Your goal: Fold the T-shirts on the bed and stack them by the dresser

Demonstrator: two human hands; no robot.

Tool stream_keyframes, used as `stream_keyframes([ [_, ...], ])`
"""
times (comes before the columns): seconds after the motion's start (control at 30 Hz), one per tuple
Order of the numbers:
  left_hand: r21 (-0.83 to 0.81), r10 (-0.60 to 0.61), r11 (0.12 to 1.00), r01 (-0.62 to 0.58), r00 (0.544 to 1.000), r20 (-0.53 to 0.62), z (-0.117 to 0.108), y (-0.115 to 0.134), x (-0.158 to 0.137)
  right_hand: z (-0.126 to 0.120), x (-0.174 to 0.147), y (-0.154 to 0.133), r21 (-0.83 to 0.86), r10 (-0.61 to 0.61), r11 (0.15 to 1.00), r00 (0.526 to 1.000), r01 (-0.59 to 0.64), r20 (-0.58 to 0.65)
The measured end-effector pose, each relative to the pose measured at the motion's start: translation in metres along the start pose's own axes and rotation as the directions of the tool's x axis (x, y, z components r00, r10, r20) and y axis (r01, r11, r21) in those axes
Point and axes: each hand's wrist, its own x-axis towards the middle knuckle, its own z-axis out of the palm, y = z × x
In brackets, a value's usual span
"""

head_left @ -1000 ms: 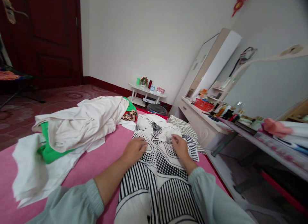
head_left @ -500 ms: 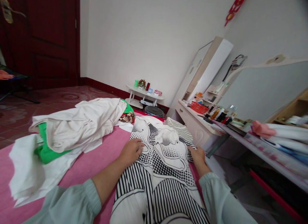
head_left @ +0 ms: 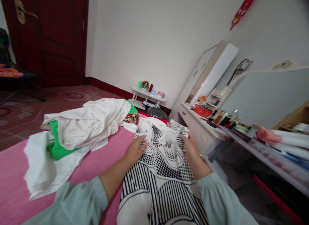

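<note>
A long black-and-white dress [head_left: 166,162], printed with dots, stripes and curved lines, lies spread out in front of me. On its left edge rests my left hand [head_left: 136,149], fingers curled in on the cloth. My right hand [head_left: 191,147] pinches the striped sleeve [head_left: 180,141] at the dress's right side, and the cloth there is raised and bent inward. The fingertips of my right hand are partly hidden by the fabric.
A heap of white and green clothes [head_left: 89,122] lies to the left on the pink bed cover [head_left: 96,162]. At right stand a dressing table [head_left: 193,125] with bottles and a red basket [head_left: 202,111]. A small white stand [head_left: 145,93] is against the far wall.
My right hand has moved inward to the left, carrying the striped sleeve toward the middle of the dress. My left hand stays at the left edge. The view has shifted slightly.
</note>
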Motion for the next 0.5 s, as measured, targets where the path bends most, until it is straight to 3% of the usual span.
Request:
stream_keyframes([
  [0.03,-0.058,-0.029,0.998,0.027,0.999,-0.038,0.000,0.000,0.001,0.013,-0.017,-0.013,-0.057,-0.035,0.997,0.987,0.044,0.159],
  [0.07,-0.110,-0.057,0.993,0.049,0.996,-0.069,-0.001,0.001,0.001,0.024,-0.037,-0.024,-0.081,-0.064,0.991,0.923,0.103,0.380],
  [0.1,-0.151,-0.080,0.986,0.065,0.993,-0.092,-0.002,0.002,0.001,0.033,-0.058,-0.034,-0.088,-0.068,0.986,0.814,0.144,0.577],
  [0.13,-0.178,-0.096,0.981,0.076,0.990,-0.105,-0.004,0.003,0.002,0.040,-0.079,-0.041,-0.093,-0.066,0.976,0.671,0.198,0.738],
  [0.17,-0.192,-0.104,0.978,0.081,0.989,-0.110,-0.004,0.004,0.002,0.045,-0.097,-0.046,-0.084,-0.080,0.961,0.558,0.263,0.826],
  [0.2,-0.193,-0.102,0.978,0.080,0.989,-0.109,-0.005,0.004,0.002,0.047,-0.112,-0.047,-0.080,-0.076,0.952,0.480,0.295,0.874],
  [0.23,-0.179,-0.095,0.981,0.075,0.990,-0.107,-0.005,0.003,0.002,0.049,-0.121,-0.045,-0.091,-0.061,0.947,0.448,0.309,0.892],
  [0.27,-0.153,-0.079,0.986,0.063,0.991,-0.104,-0.004,0.003,0.002,0.049,-0.124,-0.041,-0.117,-0.039,0.946,0.466,0.301,0.884],
  [0.33,-0.081,-0.024,0.997,0.016,0.995,-0.096,-0.003,0.000,0.002,0.048,-0.114,-0.026,-0.187,0.014,0.952,0.578,0.241,0.816],
  [0.43,0.026,0.017,1.000,-0.016,0.998,-0.061,0.000,-0.002,0.002,0.046,-0.072,0.000,-0.281,0.017,0.936,0.769,0.212,0.639],
  [0.5,0.089,-0.003,0.996,0.006,1.000,-0.026,0.001,-0.002,0.002,0.046,-0.038,0.014,-0.352,-0.019,0.906,0.851,0.237,0.524],
])
